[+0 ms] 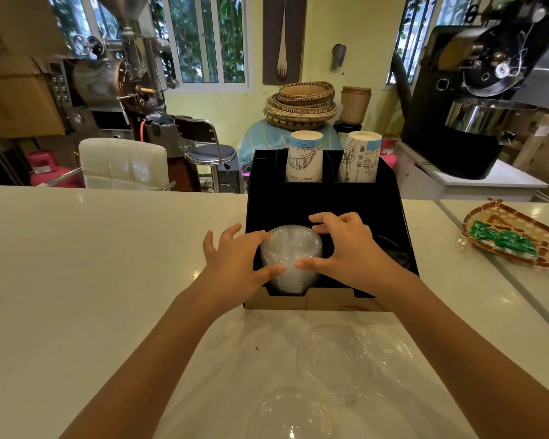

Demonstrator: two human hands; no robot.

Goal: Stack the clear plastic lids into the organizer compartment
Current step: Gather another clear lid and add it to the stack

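Sitting in the front left compartment of the black organizer, the stack of clear lids stands upright between both hands. The left hand cups its left side with fingers spread, and the right hand mirrors it, both thumbs touching the front. More loose lids lie on the counter, nearer the person.

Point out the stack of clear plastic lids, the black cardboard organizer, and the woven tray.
stack of clear plastic lids (290, 248), head view, top lid
black cardboard organizer (298, 201), head view, middle panel
woven tray (488, 213), head view, rim
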